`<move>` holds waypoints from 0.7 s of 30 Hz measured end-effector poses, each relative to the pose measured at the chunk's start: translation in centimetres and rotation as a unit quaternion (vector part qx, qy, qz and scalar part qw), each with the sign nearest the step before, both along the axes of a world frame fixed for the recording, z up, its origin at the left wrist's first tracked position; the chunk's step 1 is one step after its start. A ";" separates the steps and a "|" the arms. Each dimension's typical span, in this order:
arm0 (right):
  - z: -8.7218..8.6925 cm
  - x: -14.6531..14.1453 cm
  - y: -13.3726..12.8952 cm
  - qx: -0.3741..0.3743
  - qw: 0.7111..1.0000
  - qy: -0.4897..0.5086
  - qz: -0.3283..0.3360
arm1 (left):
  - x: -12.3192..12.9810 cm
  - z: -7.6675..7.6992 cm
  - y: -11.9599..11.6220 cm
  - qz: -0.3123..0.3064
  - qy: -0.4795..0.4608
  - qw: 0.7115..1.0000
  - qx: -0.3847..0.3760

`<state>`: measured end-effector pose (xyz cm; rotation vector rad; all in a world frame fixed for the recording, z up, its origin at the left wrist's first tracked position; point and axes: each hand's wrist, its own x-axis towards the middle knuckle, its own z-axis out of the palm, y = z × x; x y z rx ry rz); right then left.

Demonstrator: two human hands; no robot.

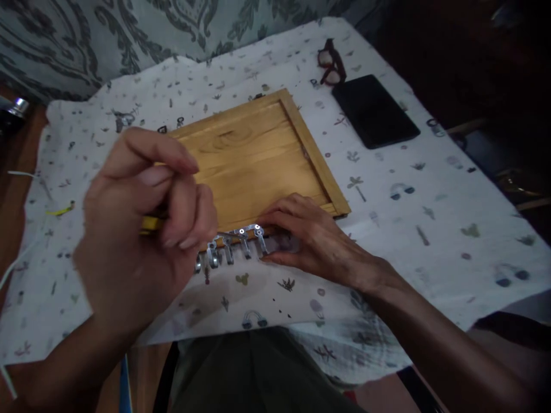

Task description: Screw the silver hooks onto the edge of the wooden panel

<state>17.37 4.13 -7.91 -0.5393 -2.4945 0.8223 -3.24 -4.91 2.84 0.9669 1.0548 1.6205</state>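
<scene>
from my remote seat i watch 2 bare hands at work over a table point(451, 195) spread with a printed cloth. the left hand point(138, 235) is raised nearest to me, its fingers curled closed around a yellow-handled tool point(150, 225); most of the handle is hidden inside the fist. a thin shaft shows beyond the fingers and points toward a metal hook rack point(245, 245). that rack lies along the near edge of a wooden panel point(258, 163), its hooks directed toward me, with 2 cross-slotted screw heads showing near its right end.

the right hand point(303, 232) is at that end: its fingers lie over the panel's edge, and its thumb is spread apart from them, beside the last hook. i make this hand part-open, but i cannot tell whether it pinches the rack.

the panel rests flat on the cloth, a raised frame around its face. beyond its right side i see a dark phone point(374, 112), with brown-framed glasses point(333, 69) just behind it. at the left, a white cable point(19, 261) trails over the cloth.
</scene>
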 end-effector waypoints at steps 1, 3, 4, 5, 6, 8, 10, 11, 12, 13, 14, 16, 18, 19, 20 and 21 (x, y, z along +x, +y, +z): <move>0.0 0.0 0.0 0.001 1.000 0.000 0.001 | 1.4 0.0 1.9 -0.017 -0.004 1.000 0.024; 0.0 -0.1 0.0 0.004 1.000 -0.001 0.001 | 3.1 -0.3 3.9 -0.007 -0.008 0.999 0.035; 0.0 -0.1 0.0 0.004 1.000 -0.006 -0.001 | 3.4 -0.4 4.2 -0.007 -0.007 0.999 0.041; 0.0 -0.2 0.0 0.005 1.000 -0.011 -0.003 | 3.4 -0.6 4.1 -0.006 -0.001 0.999 0.049; 0.1 -0.2 0.0 0.005 1.000 -0.016 -0.005 | 3.3 -0.8 3.9 -0.007 0.007 0.998 0.056; 0.1 -0.2 -0.1 0.005 1.000 -0.022 -0.007 | 3.1 -1.0 3.4 -0.013 0.025 0.997 0.066; 0.2 -0.2 -0.1 0.008 1.000 -0.023 -0.006 | 3.1 -1.2 3.2 -0.019 0.035 0.997 0.058; 0.2 -0.2 -0.1 0.010 1.000 -0.023 -0.006 | 3.2 -1.2 3.3 -0.021 0.038 0.998 0.052; 0.2 -0.2 -0.1 0.013 1.000 -0.023 -0.007 | 3.3 -1.3 3.3 -0.023 0.040 0.998 0.045; 0.2 -0.3 -0.1 0.016 1.000 -0.023 -0.008 | 3.5 -1.3 3.5 -0.022 0.042 0.998 0.044; 0.2 -0.3 -0.2 0.018 1.000 -0.023 -0.010 | 3.7 -1.3 3.5 -0.019 0.045 0.998 0.044; 0.2 -0.3 -0.2 0.018 1.000 -0.021 -0.012 | 4.1 -1.3 3.6 -0.011 0.048 0.998 0.041; 0.3 -0.3 -0.2 0.015 1.000 -0.022 -0.011 | 4.4 -1.2 3.7 0.007 0.042 0.998 0.038; 0.3 -0.3 -0.2 0.013 1.000 -0.022 -0.010 | 4.6 -1.2 3.7 0.016 0.037 0.999 0.037; 0.4 -0.3 -0.2 0.012 1.000 -0.023 -0.011 | 4.7 -1.2 3.7 0.023 0.034 0.999 0.033; 0.4 -0.3 -0.2 0.012 1.000 -0.023 -0.012 | 4.8 -1.3 3.7 0.026 0.033 0.999 0.033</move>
